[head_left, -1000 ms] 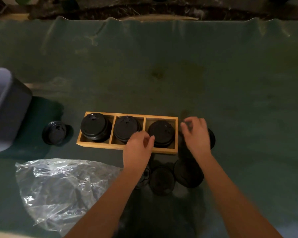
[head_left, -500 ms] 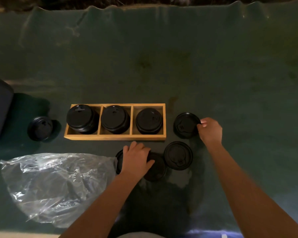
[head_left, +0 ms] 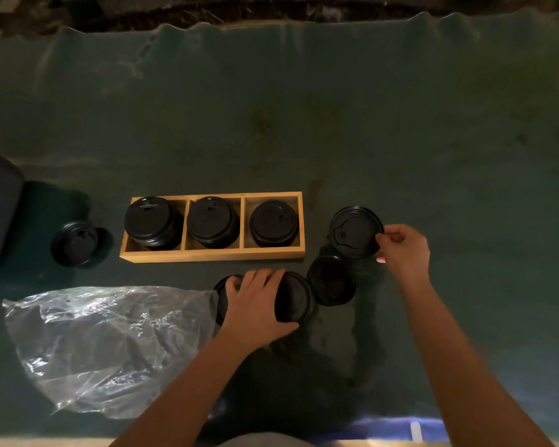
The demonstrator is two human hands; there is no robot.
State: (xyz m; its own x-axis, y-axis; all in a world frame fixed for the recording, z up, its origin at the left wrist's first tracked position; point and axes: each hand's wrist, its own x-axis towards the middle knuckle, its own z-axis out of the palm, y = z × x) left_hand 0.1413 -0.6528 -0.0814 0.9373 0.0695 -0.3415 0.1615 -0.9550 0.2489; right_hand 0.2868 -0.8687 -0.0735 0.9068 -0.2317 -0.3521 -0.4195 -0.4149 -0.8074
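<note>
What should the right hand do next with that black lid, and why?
Probably lift the lid and set it on the stack in the right compartment of the tray. The right hand pinches the lid's edge, the lid lies on the cloth just right of the tray, and every compartment holds a stack of such lids.
</note>
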